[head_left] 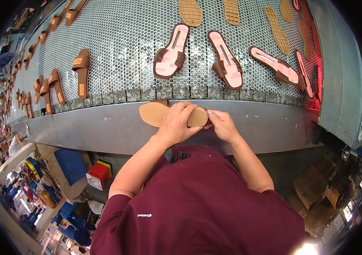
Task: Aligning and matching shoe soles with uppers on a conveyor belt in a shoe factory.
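Starting on the left, a bunch of brown sandals [83, 74] sit along the mesh conveyor belt [121, 46], some in loose rows. Coming right, there's the sandal being worked on [153, 114], tan sole up, held over the metal ledge [100, 123] in front of the belt, a bit of brown strap poking out past its far edge. The left hand [176, 121] reaches in at a slant, back of the hand up, grip closed around the sandal's middle, fingers over the sole and thumb along the near side. Beyond it lie sandals with pink insoles [173, 51]. Next is the right hand [224, 125], forearm angled inward, thumb and bent fingers pinching the sandal's right end (fingertips partly hidden, fwiw). Far right, a grey-green metal housing [344, 63] borders the belt, red light glowing beside it.
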### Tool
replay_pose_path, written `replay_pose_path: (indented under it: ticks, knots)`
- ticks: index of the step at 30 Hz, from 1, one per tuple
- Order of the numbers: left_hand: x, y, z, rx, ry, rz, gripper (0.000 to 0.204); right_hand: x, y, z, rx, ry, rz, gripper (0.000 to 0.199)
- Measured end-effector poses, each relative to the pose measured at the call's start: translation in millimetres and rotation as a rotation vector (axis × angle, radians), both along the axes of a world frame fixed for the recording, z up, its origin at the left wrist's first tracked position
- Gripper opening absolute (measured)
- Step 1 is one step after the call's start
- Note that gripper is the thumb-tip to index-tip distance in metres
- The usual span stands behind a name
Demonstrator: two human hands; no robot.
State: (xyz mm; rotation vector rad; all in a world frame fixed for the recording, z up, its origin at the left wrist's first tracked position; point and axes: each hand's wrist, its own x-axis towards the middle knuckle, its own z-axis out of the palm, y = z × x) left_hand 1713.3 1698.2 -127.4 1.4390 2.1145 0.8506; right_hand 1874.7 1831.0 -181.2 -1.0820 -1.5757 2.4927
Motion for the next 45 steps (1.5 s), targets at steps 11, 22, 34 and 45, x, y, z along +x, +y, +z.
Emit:
replay_pose_path:
  ticks: [11,22,34,45]
  knots:
    - [4,15,20,-0.164,-0.086,-0.001,0.067,-3,6,12,0.009,0.09,-0.038,0.037]
    - [10,21,11,-0.062,-0.006,-0.039,0.064,1,11,22,0.081,0.067,-0.021,0.026]
    - [-8,8,26,0.117,0.18,-0.036,0.067,-18,8,36,0.098,0.186,0.028,0.045]
    - [-146,-93,-10,0.128,0.236,0.99,0.059,-159,166,2,1.4,-0.011,0.249,0.072]
